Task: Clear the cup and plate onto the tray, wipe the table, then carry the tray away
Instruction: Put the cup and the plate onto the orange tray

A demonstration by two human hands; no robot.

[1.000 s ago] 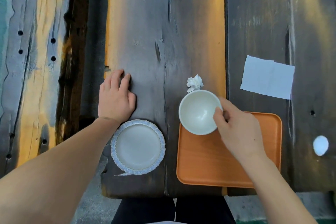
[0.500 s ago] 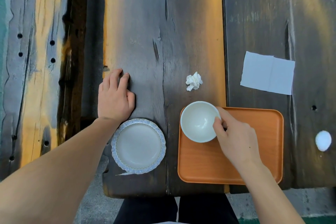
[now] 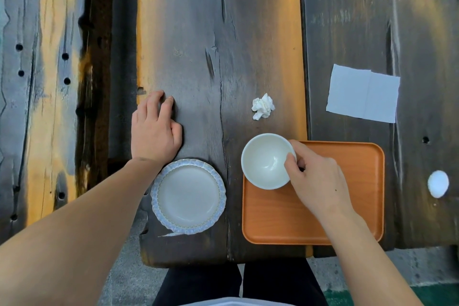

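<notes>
Right hand [image 3: 320, 181] pinches rim of white cup [image 3: 267, 161], cup at far-left corner of orange tray [image 3: 347, 218]. Left hand [image 3: 155, 129] lies flat on table [image 3: 223, 45], holding nothing, fingers loosely spread, just beyond plate [image 3: 188, 196]. Crumpled tissue [image 3: 262, 106] beyond cup; flat napkin [image 3: 363, 93] far right.

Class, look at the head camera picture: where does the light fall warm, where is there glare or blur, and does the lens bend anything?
Head view: warm orange light streaks the wooden table; faint glare inside the cup; wide-angle lens bows the plank edges outward; upper planks look slightly smeared, while the plate and tray stay sharp.
</notes>
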